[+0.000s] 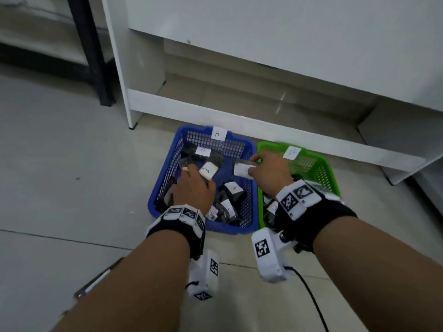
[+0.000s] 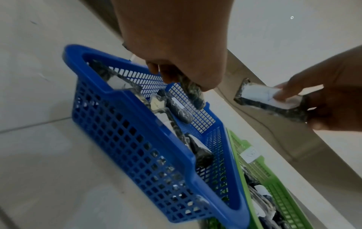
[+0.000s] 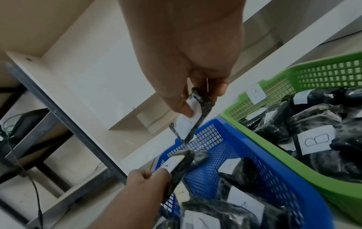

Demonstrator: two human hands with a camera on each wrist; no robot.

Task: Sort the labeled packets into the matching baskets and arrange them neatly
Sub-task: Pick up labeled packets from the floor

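A blue basket [image 1: 165, 178] tagged A and a green basket [image 1: 328, 168] tagged B stand side by side on the floor. Both hold dark packets with white labels. My left hand [image 1: 194, 183] grips a dark packet [image 1: 208, 170] above the blue basket; the same packet [image 2: 192, 91] shows in the left wrist view. My right hand [image 1: 268, 168] pinches another labeled packet [image 1: 242, 168] over the blue basket's right edge, thumb on its white label [image 3: 186, 125]. Several A packets [image 1: 233, 190] lie in the blue basket, and B packets [image 3: 315, 139] fill the green one.
A white shelf unit [image 1: 239, 111] runs right behind the baskets, its low rail close to their far rims. A black frame leg [image 1: 96, 68] stands at the left. Tiled floor [image 1: 60, 176] spreads to the left, and a dark cable [image 1: 309, 295] trails near my right forearm.
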